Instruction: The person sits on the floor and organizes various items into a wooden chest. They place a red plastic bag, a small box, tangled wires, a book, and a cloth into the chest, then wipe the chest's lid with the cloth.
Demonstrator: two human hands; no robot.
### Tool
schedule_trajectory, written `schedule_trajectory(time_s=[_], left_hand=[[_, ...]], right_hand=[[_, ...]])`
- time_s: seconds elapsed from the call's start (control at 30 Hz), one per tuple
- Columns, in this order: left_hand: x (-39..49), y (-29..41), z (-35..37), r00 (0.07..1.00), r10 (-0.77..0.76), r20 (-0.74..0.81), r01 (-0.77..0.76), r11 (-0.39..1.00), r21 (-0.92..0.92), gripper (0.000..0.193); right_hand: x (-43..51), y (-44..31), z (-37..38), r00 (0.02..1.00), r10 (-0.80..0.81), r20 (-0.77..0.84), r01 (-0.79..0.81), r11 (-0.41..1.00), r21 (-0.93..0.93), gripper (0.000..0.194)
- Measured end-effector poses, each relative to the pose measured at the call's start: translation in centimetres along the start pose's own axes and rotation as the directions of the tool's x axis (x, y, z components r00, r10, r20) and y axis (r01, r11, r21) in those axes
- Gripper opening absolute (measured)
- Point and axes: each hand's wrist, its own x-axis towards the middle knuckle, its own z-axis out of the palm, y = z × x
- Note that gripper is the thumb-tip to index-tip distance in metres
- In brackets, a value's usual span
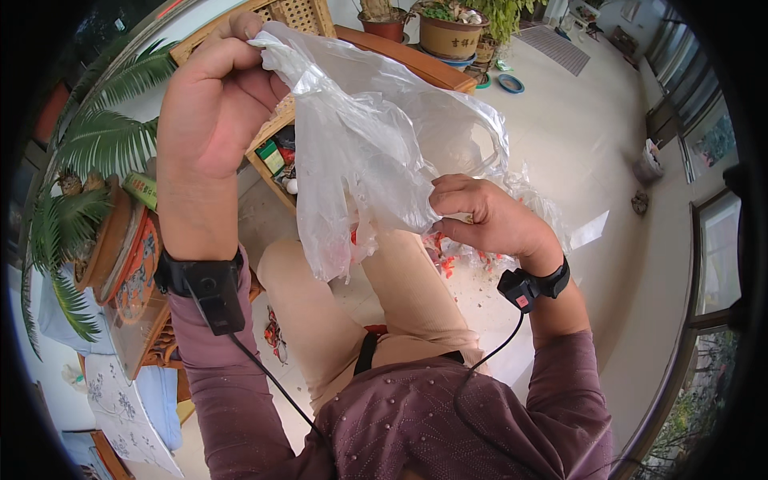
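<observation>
A thin, translucent white plastic bag (360,138) hangs crumpled in front of me, spread between both hands. My left hand (231,90), raised at the upper left, pinches a gathered corner of it between thumb and fingertips. Lower and to the right, my right hand (489,213) grips the bag's edge between thumb and bent fingers. The bag's lower end is ragged and hangs over my knees. Behind my right hand, a heap of clear plastic and red scraps (447,258) lies low by my leg, partly hidden by hand and bag.
Wooden furniture with woven cane panels (300,18) stands ahead, an open drawer (279,165) of small items below. Potted plants line the far side, including a tan pot (450,36). Palm fronds (108,144) and a glass-topped table (129,342) are at left. Windows (717,258) run along the right.
</observation>
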Motion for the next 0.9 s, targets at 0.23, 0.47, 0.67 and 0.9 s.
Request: schedule_trajectory(time_s=[0.23,0.47,0.67,0.9], left_hand=[[7.7,-13.3,2.5,0.957,-0.280,0.073,0.286,0.953,-0.098,0.017],[7.6,-30.2,3.9,0.779,-0.614,0.125,0.627,0.759,-0.174,0.019],[3.4,-42.8,5.5,0.667,-0.731,0.143,0.744,0.663,-0.081,0.018],[-4.3,-50.8,1.0,0.489,-0.866,-0.099,0.809,0.409,0.422,0.016]], right_hand=[[-9.3,5.2,0.2,0.957,0.272,-0.105,-0.245,0.945,0.216,0.018],[-17.4,12.7,8.6,0.753,0.599,-0.271,-0.553,0.800,0.231,0.017],[-22.9,17.6,16.1,0.441,0.836,-0.326,-0.725,0.546,0.420,0.016],[-28.5,25.0,24.0,-0.115,0.946,-0.302,-0.749,0.116,0.652,0.021]])
